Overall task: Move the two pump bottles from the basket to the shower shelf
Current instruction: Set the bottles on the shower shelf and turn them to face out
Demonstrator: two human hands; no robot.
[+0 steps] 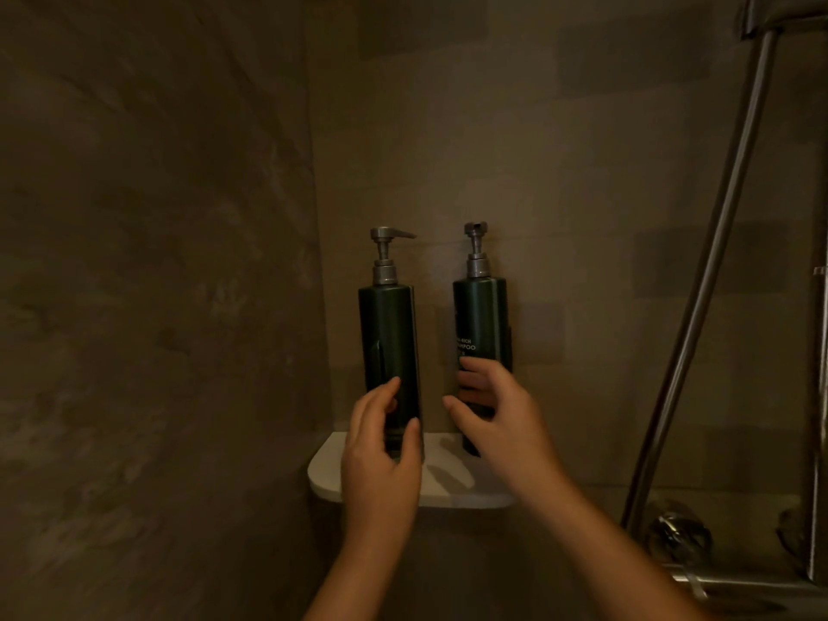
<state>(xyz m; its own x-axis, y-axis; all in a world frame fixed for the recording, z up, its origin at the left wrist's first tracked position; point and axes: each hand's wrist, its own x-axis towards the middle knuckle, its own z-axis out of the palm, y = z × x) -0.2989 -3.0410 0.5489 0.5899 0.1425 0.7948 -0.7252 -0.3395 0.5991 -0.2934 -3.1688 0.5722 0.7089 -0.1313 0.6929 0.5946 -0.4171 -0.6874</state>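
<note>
Two dark green pump bottles with grey pump heads stand upright side by side on a white corner shower shelf [452, 486]. The left pump bottle [387, 329] has its spout turned to the right. The right pump bottle [480, 320] carries white lettering. My left hand [381, 459] hovers in front of the left bottle's lower part, finger and thumb spread and not wrapped around it. In front of the right bottle's base is my right hand [497, 419], fingers loosely curved at the label and thumb free to the bottle's left. No basket is in view.
Brown stone walls meet in the corner behind the shelf. A slanted metal shower rail [708, 271] rises at the right, with a chrome tap fitting [676, 535] below it.
</note>
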